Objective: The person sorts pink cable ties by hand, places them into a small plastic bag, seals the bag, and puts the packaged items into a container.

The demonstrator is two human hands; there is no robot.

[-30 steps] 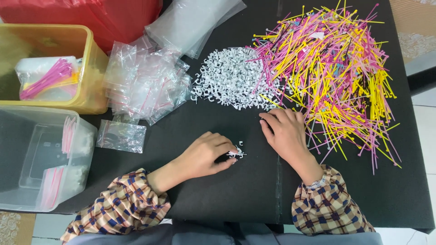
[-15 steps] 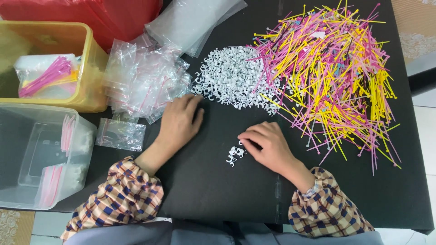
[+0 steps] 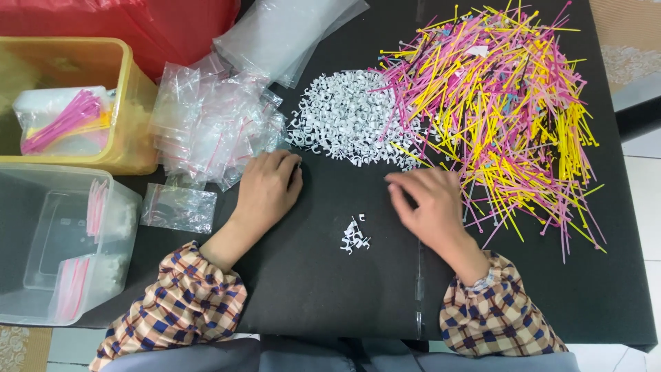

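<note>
White clips [image 3: 356,238] are lying in a small cluster between both hands, nearer the right hand [image 3: 430,203], which is being held open; the left hand [image 3: 270,186], loosely curled and empty, is touching the plastic bags [image 3: 206,124].

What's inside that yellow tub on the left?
The yellow tub holds a clear bag of pink and yellow ties, lying on white stuff. Whatever is beneath the bag is covered, and the frame edge cuts off the tub's far-left part.
</note>
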